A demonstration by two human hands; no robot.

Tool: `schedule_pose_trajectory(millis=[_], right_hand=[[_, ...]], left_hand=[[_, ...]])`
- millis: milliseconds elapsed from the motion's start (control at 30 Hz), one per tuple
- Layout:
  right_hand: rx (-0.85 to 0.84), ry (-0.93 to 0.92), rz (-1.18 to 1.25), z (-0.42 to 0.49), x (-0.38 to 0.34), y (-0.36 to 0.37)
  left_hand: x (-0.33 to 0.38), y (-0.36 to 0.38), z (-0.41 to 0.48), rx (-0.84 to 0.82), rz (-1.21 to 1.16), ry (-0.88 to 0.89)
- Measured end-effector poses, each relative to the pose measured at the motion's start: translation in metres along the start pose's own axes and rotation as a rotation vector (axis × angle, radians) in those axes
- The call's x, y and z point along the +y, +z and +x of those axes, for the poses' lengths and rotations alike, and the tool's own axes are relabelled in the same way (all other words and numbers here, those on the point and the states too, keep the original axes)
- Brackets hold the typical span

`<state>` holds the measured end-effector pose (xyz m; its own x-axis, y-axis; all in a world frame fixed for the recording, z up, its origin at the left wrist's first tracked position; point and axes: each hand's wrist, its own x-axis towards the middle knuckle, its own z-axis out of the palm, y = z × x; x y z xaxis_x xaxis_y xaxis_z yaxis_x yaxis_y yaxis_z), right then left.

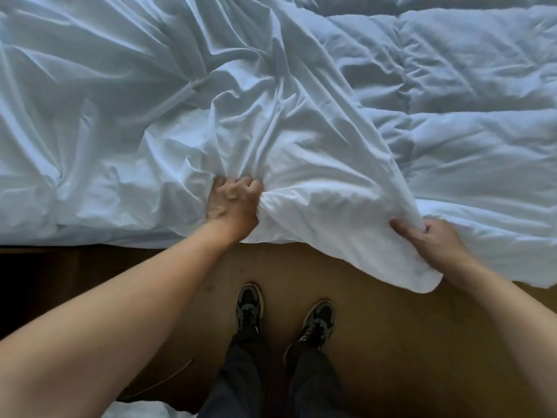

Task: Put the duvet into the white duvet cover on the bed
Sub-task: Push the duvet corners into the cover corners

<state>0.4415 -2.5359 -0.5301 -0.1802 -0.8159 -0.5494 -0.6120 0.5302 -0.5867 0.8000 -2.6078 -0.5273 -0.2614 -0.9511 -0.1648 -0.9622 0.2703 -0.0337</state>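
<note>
The white duvet cover lies crumpled across the left and middle of the bed, its near edge hanging over the bedside. The quilted white duvet lies uncovered on the right of the bed. My left hand grips a bunched fold of the cover at the bed's edge. Further right, my right hand pinches the cover's hanging edge, where it overlaps the duvet. How much of the duvet is inside the cover cannot be told.
I stand on a brown wooden floor beside the bed, my two shoes close to its edge. A bit of white fabric lies on the floor at the bottom left.
</note>
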Motion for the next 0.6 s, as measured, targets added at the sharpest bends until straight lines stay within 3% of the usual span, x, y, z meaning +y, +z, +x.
schedule_pose_trajectory(millis=[167, 400, 500, 600], right_hand=[[0.065, -0.059, 0.17, 0.003, -0.015, 0.005], [0.391, 0.058, -0.051, 0.021, 0.005, -0.05], [0.391, 0.102, -0.121, 0.03, 0.001, -0.055], [0.342, 0.15, -0.283, 0.027, -0.009, -0.035]], left_hand=[[0.035, 0.009, 0.005, -0.026, -0.061, -0.054], [0.018, -0.001, 0.014, 0.03, 0.046, -0.107], [0.02, -0.006, 0.021, 0.023, 0.058, -0.082], [0.033, -0.003, 0.012, -0.13, 0.001, -0.084]])
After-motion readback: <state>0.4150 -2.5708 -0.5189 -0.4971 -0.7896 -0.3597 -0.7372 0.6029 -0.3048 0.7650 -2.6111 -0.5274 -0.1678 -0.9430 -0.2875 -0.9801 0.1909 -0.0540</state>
